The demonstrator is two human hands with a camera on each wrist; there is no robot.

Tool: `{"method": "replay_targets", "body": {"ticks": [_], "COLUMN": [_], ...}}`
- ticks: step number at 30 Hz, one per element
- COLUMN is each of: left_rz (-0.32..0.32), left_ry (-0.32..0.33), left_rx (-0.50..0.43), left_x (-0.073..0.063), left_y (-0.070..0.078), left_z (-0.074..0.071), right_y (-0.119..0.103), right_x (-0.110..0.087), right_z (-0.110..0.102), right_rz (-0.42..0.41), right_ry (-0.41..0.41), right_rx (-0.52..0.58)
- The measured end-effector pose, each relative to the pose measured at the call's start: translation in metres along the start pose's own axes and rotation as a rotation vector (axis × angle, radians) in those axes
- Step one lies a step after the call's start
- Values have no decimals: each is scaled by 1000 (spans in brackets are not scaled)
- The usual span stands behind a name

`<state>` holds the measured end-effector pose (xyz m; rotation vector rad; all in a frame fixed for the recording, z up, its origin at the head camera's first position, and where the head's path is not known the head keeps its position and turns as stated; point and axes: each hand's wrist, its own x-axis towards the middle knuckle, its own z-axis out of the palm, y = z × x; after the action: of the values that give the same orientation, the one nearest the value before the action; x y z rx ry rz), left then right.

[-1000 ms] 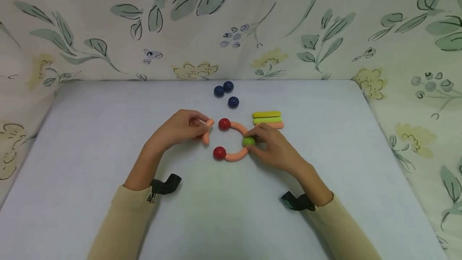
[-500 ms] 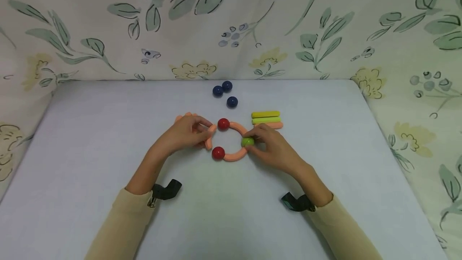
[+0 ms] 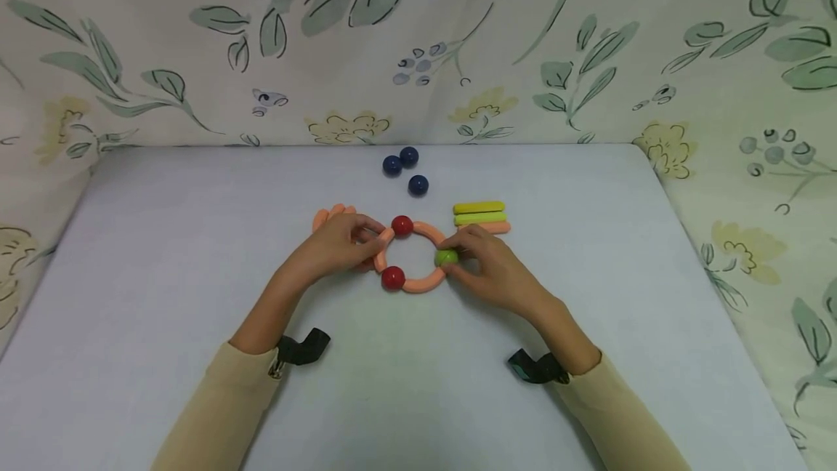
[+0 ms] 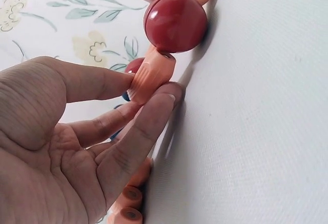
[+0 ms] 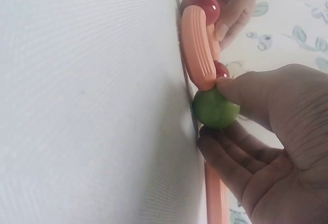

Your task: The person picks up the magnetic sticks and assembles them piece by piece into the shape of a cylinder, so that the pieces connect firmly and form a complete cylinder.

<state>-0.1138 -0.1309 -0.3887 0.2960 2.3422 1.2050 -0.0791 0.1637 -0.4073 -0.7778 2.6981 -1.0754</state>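
A ring of curved orange rods and balls lies on the white table [image 3: 405, 384]. My left hand [image 3: 335, 244] pinches a curved orange rod [image 4: 152, 75] between thumb and fingers at the ring's left side. Its ends meet a red ball [image 3: 402, 225] at the top and another red ball [image 3: 393, 278] below. On the opposite side, my right hand [image 3: 492, 264] holds a green ball [image 5: 215, 108] between thumb and fingers. Two more orange rods, an upper rod [image 3: 428, 231] and a lower rod [image 3: 423, 284], run from the green ball to the red ones.
Behind the ring sit three dark blue balls [image 3: 418, 185]. A yellow stick [image 3: 479, 207], a yellow-green stick [image 3: 480, 218] and an orange stick [image 3: 497, 227] lie beyond my right hand. Several orange rods [image 3: 333, 211] are partly hidden behind my left hand. Floral cloth [image 3: 353, 49] hangs at the back.
My left hand has brought the curved orange rod rightward against the two red balls, uncovering the orange rods behind it. My right hand stays on the green ball.
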Motion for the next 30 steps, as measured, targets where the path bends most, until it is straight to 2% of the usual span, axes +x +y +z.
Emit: {"method": "replay_targets", "body": {"ticks": [9,17,30], "left_rz": [-7,-11,-17], "left_ry": [-2,3,14], "left_rx": [-3,50,66], "left_x": [1,-2,-2], "left_y": [0,1,4], "left_z": [1,1,3], "right_y": [0,2,1], "right_x": [0,0,0], "right_z": [0,1,-1], "right_rz": [-10,-5,0], "right_ry": [6,-1,-3], "right_rx": [-12,-4,0]}}
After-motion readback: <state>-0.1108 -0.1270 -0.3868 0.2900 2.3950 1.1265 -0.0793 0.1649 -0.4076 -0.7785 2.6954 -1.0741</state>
